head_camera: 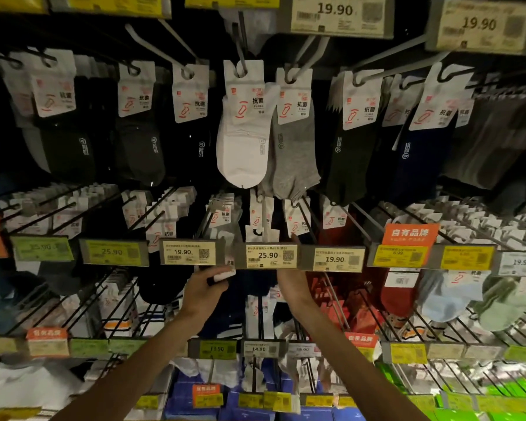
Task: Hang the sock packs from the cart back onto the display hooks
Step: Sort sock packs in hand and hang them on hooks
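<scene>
Pale price label 25.90 (269, 256), centre. Price label 19.90 (188, 252) just left; second 19.90 label (334, 259) just right. Orange brand sign (410, 234) above yellow label (400, 256), further right. Large 19.90 tag (337, 13) at top. Blue boxes (182, 404) along bottom; green packets (468, 399) bottom right.

This is a shop, at the sock wall of a store. Sock packs (243, 132) on printed card headers hang in tiers from long metal display hooks (164, 47), with white, grey, black and navy side by side. The hooks end in price tags (268, 256) showing figures such as 25.90 or 19.90, a barcode and a QR code. Yellow price labels (400, 256) and orange brand signs (410, 235) in Chinese script sit along the rows. Blue packaged goods (189, 402) fill the lowest tier.
</scene>
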Demonstrator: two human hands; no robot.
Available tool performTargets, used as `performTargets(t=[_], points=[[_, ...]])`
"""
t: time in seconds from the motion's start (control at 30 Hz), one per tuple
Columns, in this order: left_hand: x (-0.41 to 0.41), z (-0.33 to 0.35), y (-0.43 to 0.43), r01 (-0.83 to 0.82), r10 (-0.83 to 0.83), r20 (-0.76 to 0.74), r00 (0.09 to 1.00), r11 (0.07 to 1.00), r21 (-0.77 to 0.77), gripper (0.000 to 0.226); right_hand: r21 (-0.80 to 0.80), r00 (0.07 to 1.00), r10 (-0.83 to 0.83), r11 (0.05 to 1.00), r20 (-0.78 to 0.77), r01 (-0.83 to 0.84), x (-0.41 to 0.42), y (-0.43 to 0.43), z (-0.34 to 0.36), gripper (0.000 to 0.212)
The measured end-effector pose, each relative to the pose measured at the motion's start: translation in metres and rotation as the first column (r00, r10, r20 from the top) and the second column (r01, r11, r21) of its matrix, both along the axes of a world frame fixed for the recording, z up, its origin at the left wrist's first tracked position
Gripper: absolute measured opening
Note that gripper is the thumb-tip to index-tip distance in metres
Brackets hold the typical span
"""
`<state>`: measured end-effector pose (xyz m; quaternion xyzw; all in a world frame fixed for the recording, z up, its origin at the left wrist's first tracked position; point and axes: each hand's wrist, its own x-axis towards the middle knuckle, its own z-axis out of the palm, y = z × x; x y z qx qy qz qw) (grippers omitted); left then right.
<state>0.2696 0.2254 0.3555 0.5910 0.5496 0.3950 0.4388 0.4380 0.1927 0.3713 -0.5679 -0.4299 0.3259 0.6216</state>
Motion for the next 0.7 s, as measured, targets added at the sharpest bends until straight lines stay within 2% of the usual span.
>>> performTargets(t=[0.07, 0.13, 0.2, 0.27, 0.33, 0.4, 0.53, 0.7], points=[[-0.011, -0.002, -0.003, -0.013, 0.014, -0.016, 1.0, 1.0, 0.021, 0.042, 0.057, 0.99, -0.014, 0.998, 0.138, 0.006, -0.003, -0.016, -0.01, 0.027], [-0.019, -0.002, -0.007, 0.018, -0.017, -0.021, 1.0, 1.0, 0.017, 0.045, 0.08, 0.982, -0.027, 0.997, 0.184, 0.013, -0.004, -0.027, -0.021, 0.033], [-0.023, -0.001, -0.013, 0.086, -0.086, 0.025, 0.996, 0.996, -0.003, 0.051, 0.077, 0.988, -0.061, 0.996, 0.144, 0.05, -0.002, -0.032, -0.027, 0.035], [-0.024, 0.0, -0.021, 0.133, -0.131, 0.09, 0.987, 0.991, -0.016, 0.058, 0.029, 0.994, -0.08, 0.996, 0.071, 0.079, -0.002, -0.033, -0.028, 0.023], [-0.023, 0.0, -0.026, 0.151, -0.148, 0.127, 0.981, 0.989, -0.011, 0.066, -0.02, 0.999, -0.045, 0.999, -0.009, 0.044, -0.001, -0.03, -0.03, 0.01], [-0.022, -0.002, -0.032, 0.162, -0.157, 0.166, 0.974, 0.987, -0.02, 0.075, -0.054, 0.999, 0.002, 0.999, -0.044, -0.004, 0.0, -0.026, -0.031, 0.011], [-0.025, -0.008, -0.04, 0.151, -0.139, 0.209, 0.968, 0.988, -0.041, 0.089, -0.097, 0.985, 0.163, 0.981, -0.056, -0.168, 0.0, -0.015, -0.02, 0.021], [-0.026, -0.011, -0.039, 0.124, -0.099, 0.26, 0.961, 0.989, -0.082, 0.091, -0.234, 0.971, 0.232, 0.949, 0.054, -0.213, 0.008, 0.028, -0.008, 0.012]])
